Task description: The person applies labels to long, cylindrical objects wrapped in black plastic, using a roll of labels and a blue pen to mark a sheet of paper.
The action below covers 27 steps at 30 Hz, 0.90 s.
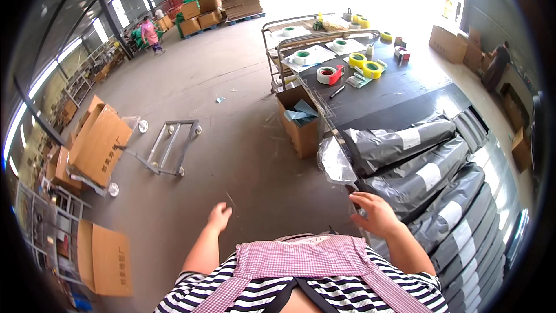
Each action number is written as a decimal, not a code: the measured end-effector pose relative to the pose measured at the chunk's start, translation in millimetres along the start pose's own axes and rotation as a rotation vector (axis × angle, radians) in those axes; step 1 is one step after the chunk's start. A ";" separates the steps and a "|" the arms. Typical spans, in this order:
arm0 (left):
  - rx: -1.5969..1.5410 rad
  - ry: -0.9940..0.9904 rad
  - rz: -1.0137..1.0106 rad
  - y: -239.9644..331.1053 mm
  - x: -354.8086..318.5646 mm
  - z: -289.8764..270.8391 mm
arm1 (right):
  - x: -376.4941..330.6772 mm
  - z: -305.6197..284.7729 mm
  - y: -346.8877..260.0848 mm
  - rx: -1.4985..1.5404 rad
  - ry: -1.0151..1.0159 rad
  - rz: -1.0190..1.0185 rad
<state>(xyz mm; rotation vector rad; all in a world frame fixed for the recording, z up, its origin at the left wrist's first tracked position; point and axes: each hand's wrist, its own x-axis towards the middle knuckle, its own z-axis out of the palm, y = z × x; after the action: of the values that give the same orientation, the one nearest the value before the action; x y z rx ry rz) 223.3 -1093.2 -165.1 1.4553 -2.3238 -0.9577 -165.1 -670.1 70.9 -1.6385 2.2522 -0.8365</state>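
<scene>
My left hand (pixel 219 217) hangs above the floor with its fingers loosely bent and slightly apart. Nothing shows in it. Beside the table's near left corner is my right hand (pixel 376 214), open, with the thumb and fingers spread. It is nearest to a stack of long packages in grey plastic (pixel 399 145), each with a white label, lying side by side on the right. Whether the fingertips touch the plastic I cannot tell. A crumpled clear plastic bag (pixel 336 162) hangs at the table edge just beyond that hand.
The dark table (pixel 399 90) holds tape rolls (pixel 372 69), a red tape dispenser (pixel 330 75) and a black pen (pixel 337 91). An open carton (pixel 298 133) stands against its left side. A metal trolley (pixel 174 148) and cartons (pixel 101 148) are at left. Two people are farther off.
</scene>
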 end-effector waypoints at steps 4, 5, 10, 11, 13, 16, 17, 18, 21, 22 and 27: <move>-0.169 -0.064 0.247 150.5 143.1 -14.6 | 77.0 -18.4 42.9 0.031 0.069 0.089; -0.130 -0.110 0.277 180.9 159.4 -11.4 | 99.3 -23.3 56.6 -0.046 0.091 0.083; -0.076 -0.404 0.304 192.5 237.5 32.3 | 276.3 -45.1 140.7 -0.032 0.089 0.072; -0.019 -0.472 0.253 194.0 252.1 34.8 | 318.5 -51.7 156.4 -0.080 0.108 0.029; 0.048 -0.549 0.168 192.4 275.7 30.4 | 404.3 -60.4 177.3 -0.052 0.099 -0.006; -0.089 -0.407 0.029 179.2 323.5 32.1 | 520.1 -58.6 203.0 -0.005 0.071 -0.022; -0.117 -0.382 0.009 181.4 344.8 31.7 | 554.0 -55.6 214.1 -0.012 0.059 -0.010; -0.143 -0.359 -0.015 185.6 365.6 31.5 | 584.4 -50.1 225.1 0.012 0.060 0.013; -0.164 -0.338 0.005 216.8 444.7 33.0 | 667.2 -20.3 272.3 0.025 0.118 0.089; -0.160 -0.346 0.032 226.6 477.8 38.6 | 690.3 -11.0 285.1 0.007 0.139 0.143; -0.332 -0.424 0.351 333.0 672.8 80.6 | 777.5 18.9 328.6 -0.121 0.325 0.251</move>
<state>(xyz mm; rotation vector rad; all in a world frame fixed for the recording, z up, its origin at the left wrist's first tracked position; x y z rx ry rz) -376.4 -1548.1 -106.4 0.7380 -2.4190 -1.5618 -686.1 -1327.9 -22.5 -1.3014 2.7072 -0.9750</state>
